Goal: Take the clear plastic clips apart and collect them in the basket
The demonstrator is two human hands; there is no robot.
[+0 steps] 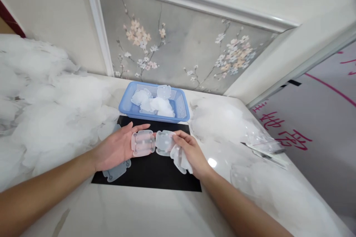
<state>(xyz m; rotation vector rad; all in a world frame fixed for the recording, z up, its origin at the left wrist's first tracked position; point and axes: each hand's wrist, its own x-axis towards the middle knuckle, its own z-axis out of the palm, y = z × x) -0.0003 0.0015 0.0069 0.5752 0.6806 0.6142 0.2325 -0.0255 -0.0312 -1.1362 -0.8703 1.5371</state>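
My left hand (115, 148) is turned palm up with its fingers stretched out, and a rounded-square frosted plastic piece (143, 143) with notched corners lies across them. My right hand (191, 152) pinches a similar plastic piece (164, 143) between thumb and fingers, close beside the first one. More such pieces (179, 160) hang below in the same right hand, partly covered by its fingers. Under my left hand, another frosted piece (118, 171) rests on a black mat (158, 174); its upper part is hidden.
A blue plastic basket (154, 117) with several frosted pieces stands behind the mat. Large heaps of frosted pieces lie at the left (58, 111) and the right (219, 118). Clear bags (261, 139) lie at the right. Behind the table is a floral wall panel (180, 44).
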